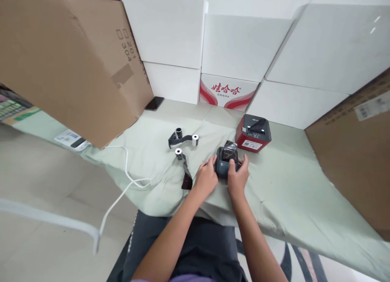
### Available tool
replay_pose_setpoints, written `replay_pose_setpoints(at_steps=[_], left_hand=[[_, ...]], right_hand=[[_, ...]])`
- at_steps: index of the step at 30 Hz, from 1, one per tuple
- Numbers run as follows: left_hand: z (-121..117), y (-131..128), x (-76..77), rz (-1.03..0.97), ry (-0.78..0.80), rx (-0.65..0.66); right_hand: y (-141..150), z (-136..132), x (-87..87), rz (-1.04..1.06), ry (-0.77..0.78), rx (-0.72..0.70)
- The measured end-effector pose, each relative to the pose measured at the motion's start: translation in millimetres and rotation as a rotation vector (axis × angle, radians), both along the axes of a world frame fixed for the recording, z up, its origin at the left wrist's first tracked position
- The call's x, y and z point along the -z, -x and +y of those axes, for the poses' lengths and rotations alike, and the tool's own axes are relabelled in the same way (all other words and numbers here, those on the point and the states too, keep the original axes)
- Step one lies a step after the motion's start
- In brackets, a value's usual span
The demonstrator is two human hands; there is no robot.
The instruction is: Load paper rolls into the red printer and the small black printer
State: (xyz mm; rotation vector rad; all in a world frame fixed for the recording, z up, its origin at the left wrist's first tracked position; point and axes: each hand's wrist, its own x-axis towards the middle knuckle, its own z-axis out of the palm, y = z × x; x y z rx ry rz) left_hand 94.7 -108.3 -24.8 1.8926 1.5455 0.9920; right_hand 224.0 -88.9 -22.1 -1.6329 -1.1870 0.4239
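A small dark printer (223,168) rests on the cloth-covered table in front of me, with a glossy black strip (230,151) standing out of its top. My left hand (207,176) holds the printer's left side, fingers bent against it. On the other side, my right hand (238,177) grips it, the thumb lying on the front near the strip. To the left lie rolls with black tape: a white-ended roll (178,152) with a loose tail, a second white-ended roll (195,140), and a dark-rimmed roll (178,132) joined to that second one by a black strip.
A red and black box (253,134) stands just behind the printer. White boxes (170,30) wall off the back; cardboard cartons (76,50) flank both sides. A phone (154,103) lies at the back left. A white cable (126,168) hangs over the table's left edge.
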Motion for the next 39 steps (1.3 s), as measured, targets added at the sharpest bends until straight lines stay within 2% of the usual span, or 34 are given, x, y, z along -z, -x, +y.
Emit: replay_pose_setpoints(at_steps=[11, 27, 33, 39], left_hand=[[0, 0, 0.9, 0.070, -0.022, 0.009], [-1, 0, -1.3, 0.042, -0.004, 0.008], [0, -1, 0.3, 0.038, 0.001, -0.003], [0, -1, -5.2, 0.054, 0.008, -0.005]], right_hand=[[-2, 3, 1.7, 0.079, -0.045, 0.034], [-3, 12, 0.7, 0.103, -0.097, 0.126], [-5, 13, 1.4, 0.072, -0.095, 0.120], [-7, 11, 2.0, 0.091, -0.092, 0.093]])
